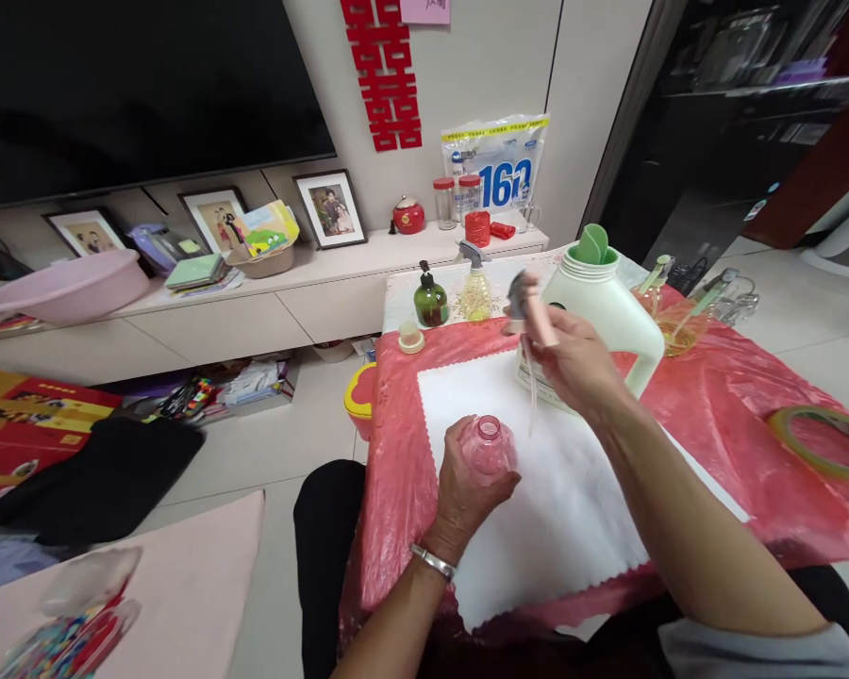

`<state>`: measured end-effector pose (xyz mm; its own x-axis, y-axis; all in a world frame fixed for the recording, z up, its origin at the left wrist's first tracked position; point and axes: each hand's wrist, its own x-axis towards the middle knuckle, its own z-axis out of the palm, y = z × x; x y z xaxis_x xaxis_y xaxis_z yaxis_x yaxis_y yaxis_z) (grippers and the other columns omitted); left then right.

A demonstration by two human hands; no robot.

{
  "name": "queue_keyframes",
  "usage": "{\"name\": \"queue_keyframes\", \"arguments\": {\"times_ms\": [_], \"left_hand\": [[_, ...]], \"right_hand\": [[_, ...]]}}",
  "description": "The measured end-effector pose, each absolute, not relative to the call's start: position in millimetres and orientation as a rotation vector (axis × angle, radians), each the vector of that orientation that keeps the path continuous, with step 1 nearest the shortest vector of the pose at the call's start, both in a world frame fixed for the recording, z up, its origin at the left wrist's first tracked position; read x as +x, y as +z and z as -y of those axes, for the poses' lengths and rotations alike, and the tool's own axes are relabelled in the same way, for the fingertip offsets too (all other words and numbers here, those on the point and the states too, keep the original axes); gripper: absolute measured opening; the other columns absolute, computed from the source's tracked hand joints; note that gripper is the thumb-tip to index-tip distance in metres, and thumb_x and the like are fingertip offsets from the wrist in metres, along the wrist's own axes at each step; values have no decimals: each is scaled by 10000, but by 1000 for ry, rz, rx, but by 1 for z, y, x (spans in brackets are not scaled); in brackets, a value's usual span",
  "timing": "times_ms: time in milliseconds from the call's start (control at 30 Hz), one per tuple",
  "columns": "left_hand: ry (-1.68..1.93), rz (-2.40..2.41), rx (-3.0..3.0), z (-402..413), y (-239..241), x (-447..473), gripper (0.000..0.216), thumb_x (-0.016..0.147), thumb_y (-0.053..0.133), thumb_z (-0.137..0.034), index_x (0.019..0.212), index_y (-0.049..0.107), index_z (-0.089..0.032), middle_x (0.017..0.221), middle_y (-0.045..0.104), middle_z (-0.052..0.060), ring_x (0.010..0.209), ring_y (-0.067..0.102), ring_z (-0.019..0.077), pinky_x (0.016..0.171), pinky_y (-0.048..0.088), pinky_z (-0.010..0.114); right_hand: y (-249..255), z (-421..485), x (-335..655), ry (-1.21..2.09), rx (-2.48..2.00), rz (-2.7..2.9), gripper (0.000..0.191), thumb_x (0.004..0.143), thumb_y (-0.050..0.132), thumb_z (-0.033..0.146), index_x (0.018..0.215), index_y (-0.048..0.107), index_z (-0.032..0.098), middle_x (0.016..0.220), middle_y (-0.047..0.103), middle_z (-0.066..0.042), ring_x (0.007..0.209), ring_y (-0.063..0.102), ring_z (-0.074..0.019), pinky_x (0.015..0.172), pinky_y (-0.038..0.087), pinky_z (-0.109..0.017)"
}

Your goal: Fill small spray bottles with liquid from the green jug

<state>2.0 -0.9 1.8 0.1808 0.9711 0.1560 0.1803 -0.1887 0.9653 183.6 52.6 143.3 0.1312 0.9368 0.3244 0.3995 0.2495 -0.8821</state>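
The left hand [467, 481] grips a small pink bottle [489, 447], standing up with its mouth open, on the white cloth [573, 528]. The right hand [573, 363] pinches a spray pump [527, 302] farther back and higher, its thin tube [530, 396] pointing down.

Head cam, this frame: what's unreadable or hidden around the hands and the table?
- Pink bottle: body hidden by the left hand; only the open neck shows, contents unclear.
- Spray head in the right hand: motion-blurred; its tube is faint against the white cloth.
- Detergent jug: label hidden behind the right hand.
- Tape roll: cut by the right edge.
- Glassware behind the jug: too small to identify.
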Motion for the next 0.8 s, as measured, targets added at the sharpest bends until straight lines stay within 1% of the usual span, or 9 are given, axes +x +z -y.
{"name": "queue_keyframes", "arguments": {"times_ms": [67,133,233,300,433,567,633,700,800], "left_hand": [[1132,-1107,1570,1,3,2,857,545,835,-288,1293,421,-229,1257,599,107,1171,613,318,1031,509,471],[1156,-1086,1576,1,3,2,859,547,844,-309,1291,421,-227,1261,594,110,1173,612,315,1027,510,466],[1166,-1079,1579,1,4,1,847,553,846,-294,1285,425,-226,1257,593,114,1171,608,316,1018,511,481],[1154,-1073,1580,2,6,1,853,555,854,-300,1288,424,-225,1256,595,118,1168,609,319,1011,512,488],[1160,-1064,1576,2,7,1,855,560,861,-330,1288,424,-221,1256,592,125,1171,604,325,1011,510,495],[1164,-1054,1588,2,5,2,855,586,847,-328,1305,398,-223,1280,581,126,1170,605,308,1031,500,488],[1168,-1051,1592,2,4,2,865,583,851,-343,1306,393,-219,1280,582,129,1164,610,309,1030,505,481],[1175,-1065,1609,1,4,3,867,569,856,-366,1293,404,-212,1271,582,136,1166,609,321,1032,506,484],[1207,-1097,1669,1,5,5,857,563,849,-375,1278,412,-195,1248,583,148,1169,606,338,1034,503,504]], "right_hand": [[155,-35,188,625,-1250,1391,489,997,390,563,1187,593,161,967,634,-79,725,563,-130,595,466,-263],[165,-21,188,619,-1159,1309,438,963,478,557,1172,598,191,1027,628,-76,763,581,-132,601,481,-257],[174,-5,182,629,-1006,1119,299,887,649,456,1081,625,229,1163,604,-52,939,616,-157,684,526,-254],[174,1,177,626,-952,1053,232,862,694,389,1022,636,231,1186,601,-42,1034,616,-180,748,545,-265],[163,6,171,594,-986,1130,231,920,644,371,1111,627,242,1180,617,-50,1056,630,-198,805,563,-302],[146,7,166,591,-1048,1196,284,939,623,443,1110,622,217,1302,582,-80,1115,619,-229,891,573,-361],[138,9,162,648,-1065,1235,304,932,630,470,1116,632,228,1333,567,-72,1117,623,-229,915,568,-370],[130,12,159,712,-1089,1297,304,937,624,475,1136,645,247,1317,582,-59,1118,627,-222,924,564,-360],[120,18,153,775,-1132,1387,340,940,618,488,1179,657,249,1216,641,-60,1097,639,-214,895,572,-333]]}}
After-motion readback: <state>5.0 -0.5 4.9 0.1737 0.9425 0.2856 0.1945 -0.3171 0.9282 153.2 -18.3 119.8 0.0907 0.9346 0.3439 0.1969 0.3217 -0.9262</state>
